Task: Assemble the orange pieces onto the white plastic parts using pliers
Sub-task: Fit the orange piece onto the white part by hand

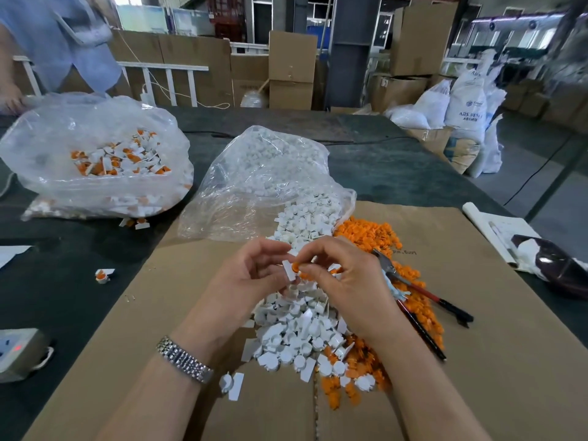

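White plastic part (289,270) sits pinched in the left hand (251,275), its flat tab tilted slightly off vertical, raised above the heap so the right hand (346,281) can seat an orange piece (296,266) held between curled thumb and fingertips. Pliers (413,288) lie unused just right, handles toward the person, probably kept within reach for pressing.

A flat sheet of matt brown cardboard (477,361) bears a heap of small white plastic parts (296,338) with a smooth, faintly shiny finish, and a heap of matt orange plastic pieces (366,233). The clear plastic bags (261,186) look thin, crinkled and glossy. The pliers (423,294) have dull grey metal jaws and red-and-black grips. A polished metal link watchband (184,361) gleams.
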